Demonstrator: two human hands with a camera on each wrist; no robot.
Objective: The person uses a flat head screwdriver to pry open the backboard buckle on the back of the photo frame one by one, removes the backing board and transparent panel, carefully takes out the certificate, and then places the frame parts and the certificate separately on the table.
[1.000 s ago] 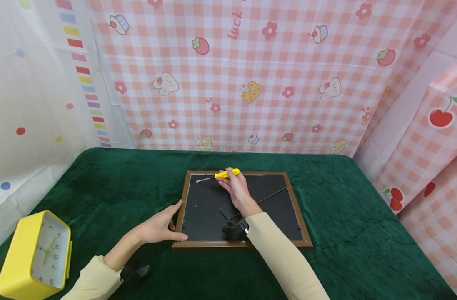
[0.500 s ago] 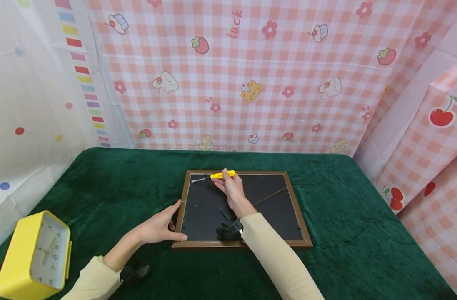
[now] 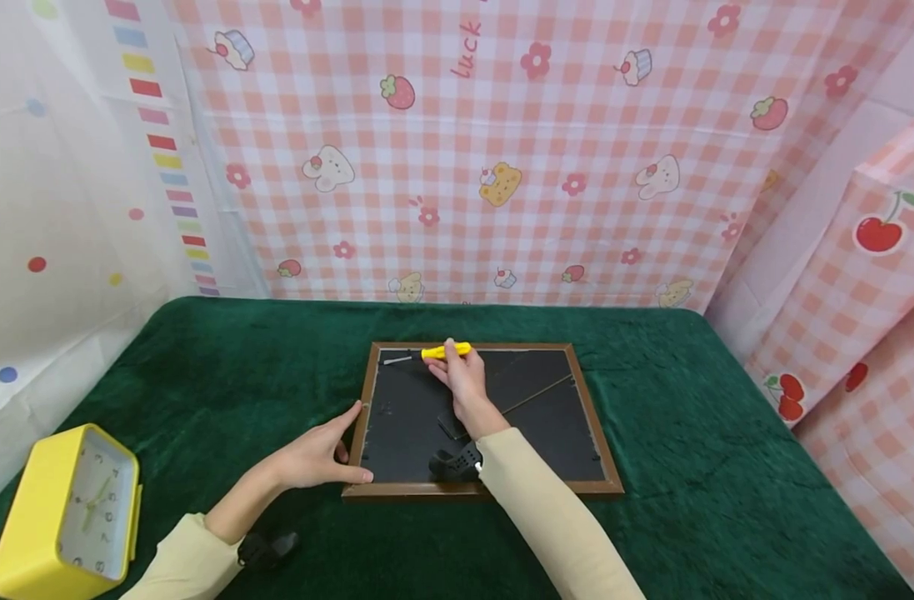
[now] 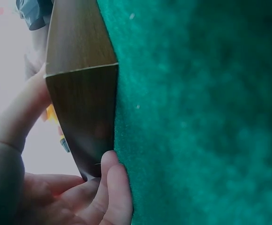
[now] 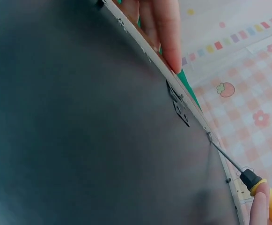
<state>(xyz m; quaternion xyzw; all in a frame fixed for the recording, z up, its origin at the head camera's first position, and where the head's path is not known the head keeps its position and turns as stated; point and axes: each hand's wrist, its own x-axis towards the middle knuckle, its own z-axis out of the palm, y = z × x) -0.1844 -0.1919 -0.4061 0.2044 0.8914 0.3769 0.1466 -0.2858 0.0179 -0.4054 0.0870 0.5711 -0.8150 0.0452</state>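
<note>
A brown wooden picture frame (image 3: 602, 437) lies back side up, its black backing board (image 3: 404, 417) showing. My left hand (image 3: 314, 457) holds the frame's left side, thumb on the near-left corner and index finger stretched along the edge. In the left wrist view its other fingers (image 4: 117, 187) press the frame's outer side. My right hand (image 3: 467, 387) grips a yellow-handled screwdriver (image 3: 436, 353) above the backing, pointing left. The right wrist view shows the screwdriver's tip right at a small metal tab (image 5: 209, 137) on the inner edge. A metal hanger (image 5: 179, 107) sits further along that edge.
A yellow clock (image 3: 40, 500) stands at the near left of the green cloth-covered table (image 3: 689, 400). A pink checked curtain (image 3: 442, 133) hangs behind the table. Under my right forearm, a stand leg's thin edge (image 3: 539, 393) crosses the backing.
My right hand has moved slightly left with the screwdriver, bringing its tip to the frame's left inner edge, then stayed nearly still. The left hand keeps its hold.
</note>
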